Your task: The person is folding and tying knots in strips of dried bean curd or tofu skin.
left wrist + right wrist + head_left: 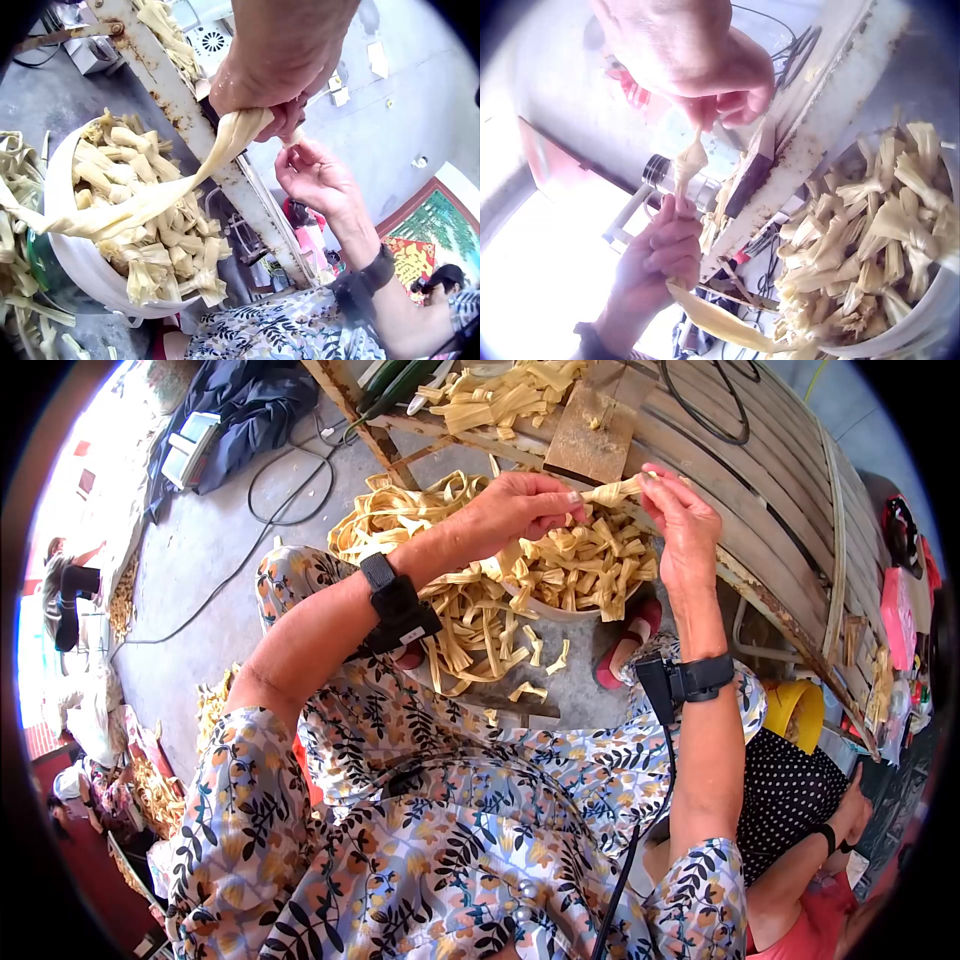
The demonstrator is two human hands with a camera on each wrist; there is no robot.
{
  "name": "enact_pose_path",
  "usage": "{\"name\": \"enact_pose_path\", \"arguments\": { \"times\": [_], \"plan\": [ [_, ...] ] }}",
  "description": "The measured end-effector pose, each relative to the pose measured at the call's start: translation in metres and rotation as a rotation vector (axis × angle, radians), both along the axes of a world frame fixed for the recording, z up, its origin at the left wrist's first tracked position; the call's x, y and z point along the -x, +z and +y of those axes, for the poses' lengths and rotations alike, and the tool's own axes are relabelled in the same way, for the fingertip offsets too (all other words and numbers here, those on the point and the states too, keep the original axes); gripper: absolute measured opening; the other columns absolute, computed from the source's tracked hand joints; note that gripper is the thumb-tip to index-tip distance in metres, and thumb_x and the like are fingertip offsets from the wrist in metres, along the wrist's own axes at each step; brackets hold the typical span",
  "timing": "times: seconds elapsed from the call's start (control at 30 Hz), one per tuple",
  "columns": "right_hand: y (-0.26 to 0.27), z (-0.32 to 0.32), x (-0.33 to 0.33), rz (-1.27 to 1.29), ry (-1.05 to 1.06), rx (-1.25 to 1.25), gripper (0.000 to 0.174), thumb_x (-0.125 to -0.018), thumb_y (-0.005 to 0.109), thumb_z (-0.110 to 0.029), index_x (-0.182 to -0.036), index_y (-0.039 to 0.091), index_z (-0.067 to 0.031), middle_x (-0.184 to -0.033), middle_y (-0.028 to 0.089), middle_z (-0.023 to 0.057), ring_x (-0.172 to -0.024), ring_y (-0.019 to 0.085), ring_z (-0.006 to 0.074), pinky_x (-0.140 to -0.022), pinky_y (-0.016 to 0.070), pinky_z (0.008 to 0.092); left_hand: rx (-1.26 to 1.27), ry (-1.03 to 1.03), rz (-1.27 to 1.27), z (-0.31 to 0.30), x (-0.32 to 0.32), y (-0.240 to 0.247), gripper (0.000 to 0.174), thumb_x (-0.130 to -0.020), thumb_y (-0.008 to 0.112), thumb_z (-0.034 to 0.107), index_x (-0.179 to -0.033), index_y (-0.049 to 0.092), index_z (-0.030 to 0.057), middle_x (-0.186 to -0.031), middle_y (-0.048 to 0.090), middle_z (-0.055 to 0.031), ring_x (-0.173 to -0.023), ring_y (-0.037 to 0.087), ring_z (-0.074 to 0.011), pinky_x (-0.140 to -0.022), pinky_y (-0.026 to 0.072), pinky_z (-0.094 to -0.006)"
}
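Observation:
A pale yellow strip that looks like tofu skin (610, 492) is stretched between both hands, above a white tub. My left hand (535, 510) grips it with curled fingers. My right hand (683, 515) pinches its other end between thumb and fingertips. A knot (691, 160) shows in the strip between the hands in the right wrist view. From the left hand, a long loose tail (150, 206) trails down across the tub in the left wrist view. Beneath, the white tub (71, 259) is heaped with knotted yellow pieces (142, 169).
Uncut strips (400, 510) hang in a heap left of the tub, with loose knots on the floor. A rusty-edged slatted table (740, 490) carries a wooden block (595, 425) and more yellow pieces (500, 400). Black cable (240, 570) crosses the floor. Another person (800, 860) sits at right.

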State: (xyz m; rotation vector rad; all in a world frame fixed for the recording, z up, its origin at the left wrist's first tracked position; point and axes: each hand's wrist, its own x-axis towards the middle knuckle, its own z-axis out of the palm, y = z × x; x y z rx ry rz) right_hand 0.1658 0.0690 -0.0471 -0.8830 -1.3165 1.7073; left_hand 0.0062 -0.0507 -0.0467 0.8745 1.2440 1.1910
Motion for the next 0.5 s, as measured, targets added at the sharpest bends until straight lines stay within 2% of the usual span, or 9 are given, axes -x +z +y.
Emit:
{"name": "enact_pose_path", "arguments": {
  "times": [0.1, 0.23, 0.27, 0.4, 0.5],
  "plan": [
    [0.008, -0.004, 0.000, -0.037, 0.141, 0.107, 0.026, -0.075, 0.067, -0.017, -0.094, 0.062, -0.0002, -0.085, 0.060, 0.0043, -0.070, 0.055, 0.0073, -0.061, 0.0457, 0.0167, 0.047, -0.170, -0.333, -0.004, 0.009, -0.003, 0.026, -0.090, 0.046, 0.026, -0.084, 0.056, 0.0022, -0.056, 0.037, 0.0085, -0.047, 0.026, -0.0003, -0.041, 0.0185, -0.0161],
    [0.011, -0.020, 0.005, -0.119, 0.445, 0.123, 0.033, -0.075, 0.066, -0.024, -0.100, 0.058, -0.0029, -0.071, 0.057, 0.0000, -0.064, 0.053, 0.0049, -0.054, 0.0426, 0.0132, 0.060, -0.189, -0.398, -0.003, 0.009, -0.004, 0.024, -0.090, 0.046, 0.024, -0.082, 0.054, 0.0027, -0.055, 0.036, 0.0086, -0.045, 0.025, -0.0004, -0.039, 0.0180, -0.0159],
    [0.009, -0.021, 0.007, -0.092, 0.475, 0.099, 0.025, -0.076, 0.066, -0.020, -0.095, 0.060, -0.0038, -0.070, 0.055, -0.0015, -0.059, 0.049, 0.0022, -0.048, 0.0369, 0.0123, 0.044, -0.208, -0.431, -0.002, 0.009, -0.007, 0.024, -0.090, 0.045, 0.022, -0.083, 0.055, 0.0013, -0.056, 0.038, 0.0076, -0.044, 0.026, -0.0004, -0.039, 0.0190, -0.0155],
    [0.003, -0.022, 0.010, 0.041, 0.390, 0.129, 0.015, -0.075, 0.064, -0.012, -0.086, 0.061, -0.0031, -0.067, 0.054, -0.0019, -0.055, 0.043, 0.0010, -0.043, 0.0284, 0.0138, 0.058, -0.260, -0.468, 0.000, 0.013, -0.004, 0.023, -0.090, 0.045, 0.021, -0.082, 0.054, 0.0013, -0.055, 0.040, 0.0067, -0.044, 0.027, 0.0002, -0.038, 0.0201, -0.0151],
    [0.009, -0.015, 0.008, 0.018, 0.314, 0.188, 0.014, -0.075, 0.064, -0.010, -0.085, 0.061, -0.0020, -0.066, 0.052, -0.0018, -0.056, 0.043, 0.0013, -0.043, 0.0283, 0.0141, 0.069, -0.224, -0.409, 0.003, 0.015, -0.003, 0.024, -0.090, 0.047, 0.026, -0.079, 0.053, 0.0055, -0.053, 0.032, 0.0100, -0.042, 0.022, 0.0009, -0.037, 0.0138, -0.0154]
  ]
}}
